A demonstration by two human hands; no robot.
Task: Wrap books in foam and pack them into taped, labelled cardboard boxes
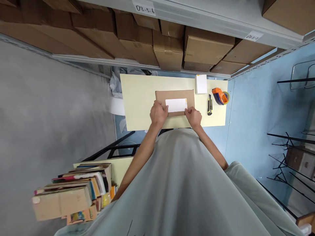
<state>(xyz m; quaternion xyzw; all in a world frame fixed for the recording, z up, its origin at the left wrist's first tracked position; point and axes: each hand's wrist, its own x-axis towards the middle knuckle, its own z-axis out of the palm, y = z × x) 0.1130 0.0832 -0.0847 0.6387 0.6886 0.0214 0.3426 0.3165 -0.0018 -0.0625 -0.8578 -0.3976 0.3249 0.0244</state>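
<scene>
A flat brown cardboard parcel (160, 95) lies on the pale yellow table, with a white label (176, 105) over its middle. My left hand (158, 113) is closed at the parcel's left side, its thumb at the label's left edge. At the lower right corner of the label, my right hand (193, 116) is closed in a pinch. Whether the label is stuck down or held just above the cardboard, I cannot tell. To the right of the parcel lies a black and yellow utility knife (209, 105). Beyond it rests an orange tape dispenser (220, 96) with a roll of tape.
Near the back edge of the table (140, 95) stands a small white stack of labels or box (201, 84). A metal shelf (197, 16) holding several cardboard boxes (209, 46) overhangs the far side. Books and papers in a carton (61, 201) sit at lower left.
</scene>
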